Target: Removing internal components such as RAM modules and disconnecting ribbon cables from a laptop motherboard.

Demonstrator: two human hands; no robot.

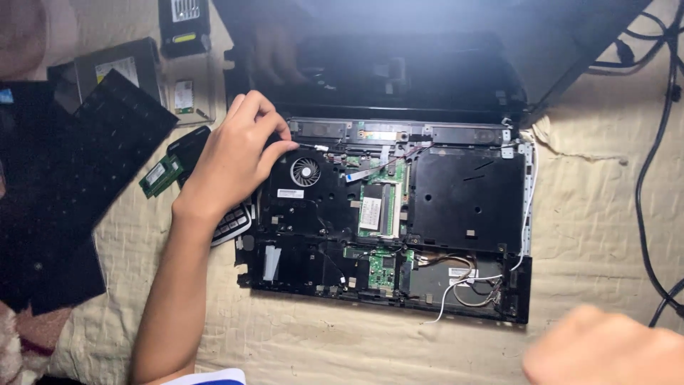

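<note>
An opened laptop base (467,196) lies on a cream cloth, its top cover off, showing a round fan (306,171), a green circuit board (381,207) and loose white wires (463,285). My left hand (231,157) rests at the base's upper left corner, fingers pinched on a thin cable by the fan. My right hand (605,349) is a blurred shape at the lower right, off the laptop; what it holds cannot be seen. The dark tilted screen (399,64) reflects a hand.
A removed black keyboard (78,157) lies at left, with a green memory stick (160,175), a silver drive (114,68), a small card (184,95) and a black battery-like part (184,27) above. Black cables (652,164) run down the right side.
</note>
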